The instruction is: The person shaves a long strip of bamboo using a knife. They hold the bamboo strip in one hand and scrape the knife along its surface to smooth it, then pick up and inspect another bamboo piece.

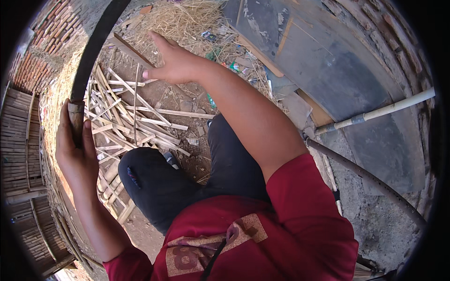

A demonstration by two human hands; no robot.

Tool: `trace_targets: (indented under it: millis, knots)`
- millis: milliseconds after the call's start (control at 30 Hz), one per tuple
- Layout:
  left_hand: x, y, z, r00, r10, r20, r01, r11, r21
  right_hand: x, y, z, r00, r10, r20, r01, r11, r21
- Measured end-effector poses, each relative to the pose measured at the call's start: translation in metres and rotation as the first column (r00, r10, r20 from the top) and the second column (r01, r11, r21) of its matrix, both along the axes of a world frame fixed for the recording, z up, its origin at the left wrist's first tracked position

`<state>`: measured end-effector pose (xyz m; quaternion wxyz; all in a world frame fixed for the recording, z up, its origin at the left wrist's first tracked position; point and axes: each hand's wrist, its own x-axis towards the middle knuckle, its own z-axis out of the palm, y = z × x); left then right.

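My left hand [75,145] is wrapped round the wooden handle of a machete [89,61], whose long dark blade points upward at the far left. Ahead of me, my right hand [176,63] is stretched out with thumb and index finger spread apart. A brown strip of wood or bamboo [129,49] reaches into the gap between them; I see no firm grip on it, and the other fingers are partly hidden. Below that hand, split pale bamboo strips [136,110] lie in a crossed, loose heap on the dirt.
Thicker bamboo pieces [110,185] lie beside my left knee. Dry straw [183,18] and litter cover the ground farther off. Dark sheets [318,61], a pale pole [379,110] and a dark pipe [370,178] stand on the right. A woven bamboo wall [21,140] rises on the left.
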<state>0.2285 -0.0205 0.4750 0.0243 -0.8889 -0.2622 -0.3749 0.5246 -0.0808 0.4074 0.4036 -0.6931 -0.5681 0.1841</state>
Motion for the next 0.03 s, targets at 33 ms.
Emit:
trace_targets:
  millis: [33]
  knots:
    - [0.0011, 0.0031, 0.0024, 0.999, -0.033, 0.041, 0.038, 0.99, -0.132, 0.0275, -0.0224, -0.0069, 0.998, 0.049, 0.043, -0.05, 0.998, 0.028]
